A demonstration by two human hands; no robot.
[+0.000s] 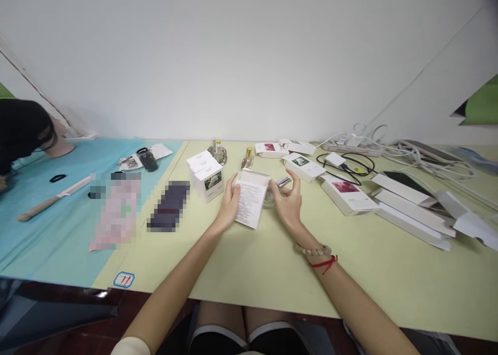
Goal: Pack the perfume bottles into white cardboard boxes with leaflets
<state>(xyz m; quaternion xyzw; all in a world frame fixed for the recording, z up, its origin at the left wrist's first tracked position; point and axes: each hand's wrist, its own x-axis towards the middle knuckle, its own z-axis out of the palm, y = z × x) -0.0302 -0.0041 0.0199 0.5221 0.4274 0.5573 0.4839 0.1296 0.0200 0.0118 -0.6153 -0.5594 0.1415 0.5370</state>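
Here come the forearms from the near edge, a beaded bracelet and a red string on the right wrist, reaching in over the table. The left hand has it: fingers closed on the left side of a white carton, thumb across the front, small print facing us, top flap up, right in the middle of the table. Over on the right, the right hand is just beside the carton, thumb and forefinger spread, a silver-capped bottle right behind; whether those fingers grip it, I can't tell. Close by on the left, white boxes stand together, a flower picture on the front one. A gold-capped bottle is up behind the carton, and away to the right there's a red-pictured box, lying near a black cable.
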